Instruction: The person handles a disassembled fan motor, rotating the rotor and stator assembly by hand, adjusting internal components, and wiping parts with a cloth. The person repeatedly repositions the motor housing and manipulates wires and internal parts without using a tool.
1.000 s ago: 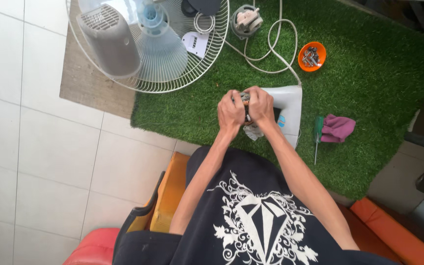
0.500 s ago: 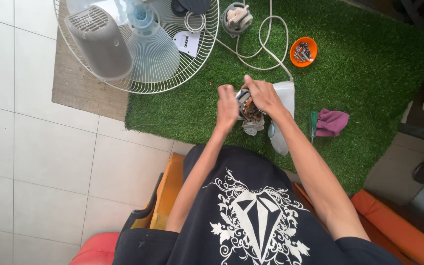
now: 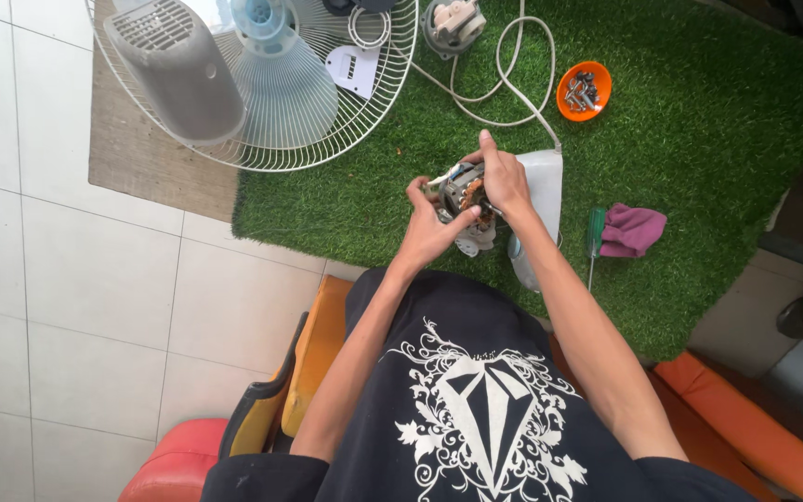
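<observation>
Both my hands hold a small electric fan motor (image 3: 464, 193) with copper windings above the green turf mat (image 3: 699, 121). My left hand (image 3: 429, 228) grips it from the left and below. My right hand (image 3: 504, 178) clasps its right side, fingers over the top. A white plastic fan housing (image 3: 543, 177) lies just behind and to the right of the motor, a white cable (image 3: 504, 84) running from it. My arms hide the motor's lower part.
A white wire fan guard (image 3: 327, 121) with a grey motor cover (image 3: 178, 70) and a pale blue cone lies at the upper left. An orange bowl of screws (image 3: 584, 90), a second motor (image 3: 450, 23), a green-handled screwdriver (image 3: 594, 237) and a purple cloth (image 3: 632, 230) rest on the turf.
The view has shifted slightly. My hands have turned the motor, the left hand dropping lower under it and the right hand moving over its top.
</observation>
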